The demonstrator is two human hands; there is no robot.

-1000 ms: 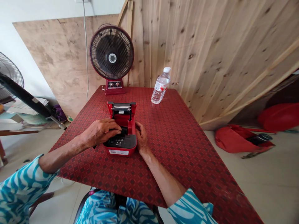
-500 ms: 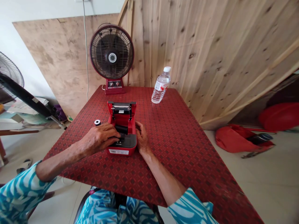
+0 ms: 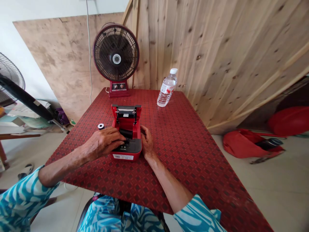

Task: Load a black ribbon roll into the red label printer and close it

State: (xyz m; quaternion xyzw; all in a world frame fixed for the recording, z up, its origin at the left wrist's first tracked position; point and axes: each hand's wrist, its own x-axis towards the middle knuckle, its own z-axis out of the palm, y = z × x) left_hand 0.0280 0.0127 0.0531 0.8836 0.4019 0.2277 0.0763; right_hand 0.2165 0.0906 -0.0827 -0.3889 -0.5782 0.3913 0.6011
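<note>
A red and black label printer [image 3: 127,150] stands on the table with its lid [image 3: 126,112] raised. Inside its bay lies a black roll [image 3: 126,133]. My left hand [image 3: 105,140] reaches over from the left, closed, its fingertips pressed together at the rear edge of the black front panel; whatever they pinch is too small or hidden to make out. Curled along the right wall of the printer, my right hand [image 3: 147,141] steadies it, fingertips partly behind the body. Just beyond my left knuckles sits a small dark roll with a white core [image 3: 100,126], partly covered by that hand.
The red patterned table [image 3: 183,154] narrows toward the wall. At its far side are a dark red fan [image 3: 116,58] and a water bottle [image 3: 167,88]. A floor fan [image 3: 26,96] leans in at left. On the floor at right lies a red bag [image 3: 238,144].
Both hands stay at the printer in nearly the same pose. The whole view shifts very slightly; the printer's lid remains raised.
</note>
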